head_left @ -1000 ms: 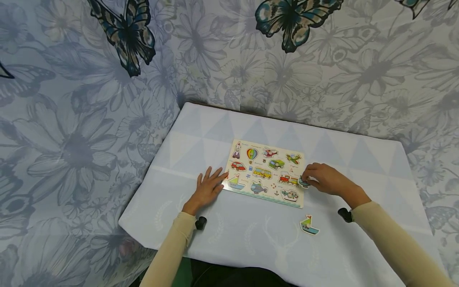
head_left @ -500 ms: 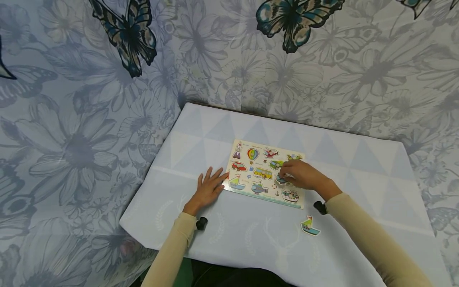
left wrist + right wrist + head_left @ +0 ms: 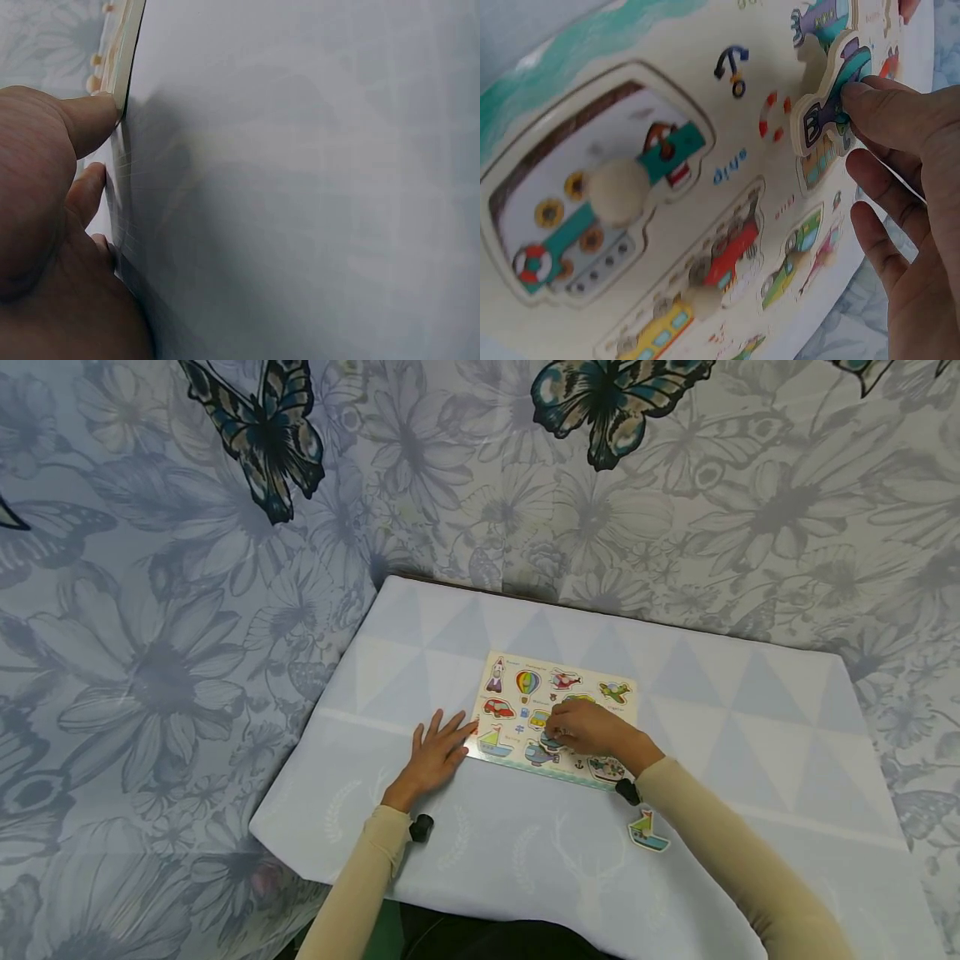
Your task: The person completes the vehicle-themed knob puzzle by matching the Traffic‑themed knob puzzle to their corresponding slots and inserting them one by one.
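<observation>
A cream wooden puzzle board with pictures of vehicles lies on the table. My right hand pinches a submarine puzzle piece between thumb and fingers, over the board's lower middle. In the right wrist view the piece is tilted and partly overlaps the printed submarine. Its knob is hidden by my fingers. My left hand lies with fingers spread at the board's left edge; the left wrist view has its thumb against that edge. A sailboat piece lies on the cloth below the board's right corner.
A ship piece with a round knob sits in the board, near a train. Pale patterned cloth covers the table, whose far edge meets a floral wall.
From beyond the board's right edge, my right hand has carried the submarine piece leftward over the board to its lower middle. The left hand and the sailboat piece have stayed put.
</observation>
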Available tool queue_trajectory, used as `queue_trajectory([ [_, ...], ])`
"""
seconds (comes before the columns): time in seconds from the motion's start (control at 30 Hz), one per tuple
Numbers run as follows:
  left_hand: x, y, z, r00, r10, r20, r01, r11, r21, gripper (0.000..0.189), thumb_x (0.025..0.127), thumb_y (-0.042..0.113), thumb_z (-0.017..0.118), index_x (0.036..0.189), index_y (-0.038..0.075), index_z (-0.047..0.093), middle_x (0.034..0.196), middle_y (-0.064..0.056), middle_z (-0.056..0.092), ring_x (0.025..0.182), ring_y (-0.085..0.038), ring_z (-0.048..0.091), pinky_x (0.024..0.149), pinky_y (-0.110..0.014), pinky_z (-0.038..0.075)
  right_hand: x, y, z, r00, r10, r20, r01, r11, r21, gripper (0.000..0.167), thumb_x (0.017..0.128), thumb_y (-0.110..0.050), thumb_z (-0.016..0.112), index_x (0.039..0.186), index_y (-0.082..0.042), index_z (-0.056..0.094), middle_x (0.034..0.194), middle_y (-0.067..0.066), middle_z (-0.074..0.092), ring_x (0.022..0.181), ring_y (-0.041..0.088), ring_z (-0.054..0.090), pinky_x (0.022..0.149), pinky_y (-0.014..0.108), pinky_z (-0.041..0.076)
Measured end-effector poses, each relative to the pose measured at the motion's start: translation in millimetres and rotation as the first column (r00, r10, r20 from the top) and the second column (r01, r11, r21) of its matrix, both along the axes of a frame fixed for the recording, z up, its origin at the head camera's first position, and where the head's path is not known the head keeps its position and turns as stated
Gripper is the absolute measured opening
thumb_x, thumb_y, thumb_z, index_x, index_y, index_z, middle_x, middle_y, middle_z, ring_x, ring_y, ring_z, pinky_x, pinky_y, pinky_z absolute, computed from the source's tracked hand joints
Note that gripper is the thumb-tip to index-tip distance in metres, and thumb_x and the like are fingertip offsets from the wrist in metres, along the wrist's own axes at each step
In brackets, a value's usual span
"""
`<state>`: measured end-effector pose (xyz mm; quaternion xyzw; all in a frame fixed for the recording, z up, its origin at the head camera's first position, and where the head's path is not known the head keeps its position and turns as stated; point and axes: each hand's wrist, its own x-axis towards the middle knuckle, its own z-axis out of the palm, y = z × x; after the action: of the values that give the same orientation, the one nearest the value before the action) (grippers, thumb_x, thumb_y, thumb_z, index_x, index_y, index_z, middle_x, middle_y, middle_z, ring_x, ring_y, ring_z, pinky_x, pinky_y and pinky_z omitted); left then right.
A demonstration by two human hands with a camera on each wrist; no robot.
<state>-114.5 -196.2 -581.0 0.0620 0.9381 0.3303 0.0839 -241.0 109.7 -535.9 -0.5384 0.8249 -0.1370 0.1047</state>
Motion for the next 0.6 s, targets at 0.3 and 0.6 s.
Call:
queue_trajectory([
  [0.3,1.1,0.4,-2.4,1.0,-0.009,0.011,0.009,1.0,0.002,0.049,0.105,0.028,0.051,0.153,0.021,0.045,0.164,-0.008,0.031,0.154,-0.043,0.006,0.117,-0.069,0.003,6.0,-15,-11.1,0.999,0.039,-0.007,-0.039,0.999,-0.002,0.008,0.092,-0.01,0.072,0.098,-0.014,0.074,0.097,-0.002,0.068,0.087,0.014,0.063,0.079,0.035,0.054],
  [0.6,-0.4,-0.5,-0.3,1.0,-0.017,-0.012,0.018,1.0,0.013,0.048,0.105,0.026,0.052,0.152,0.018,0.046,0.163,-0.01,0.032,0.154,-0.044,0.007,0.116,-0.07,0.004,11.4,-21,-8.9,0.997,0.072,-0.007,-0.072,0.997,-0.008,0.007,0.092,-0.01,0.072,0.097,-0.015,0.073,0.096,-0.002,0.067,0.085,0.013,0.062,0.076,0.034,0.053],
])
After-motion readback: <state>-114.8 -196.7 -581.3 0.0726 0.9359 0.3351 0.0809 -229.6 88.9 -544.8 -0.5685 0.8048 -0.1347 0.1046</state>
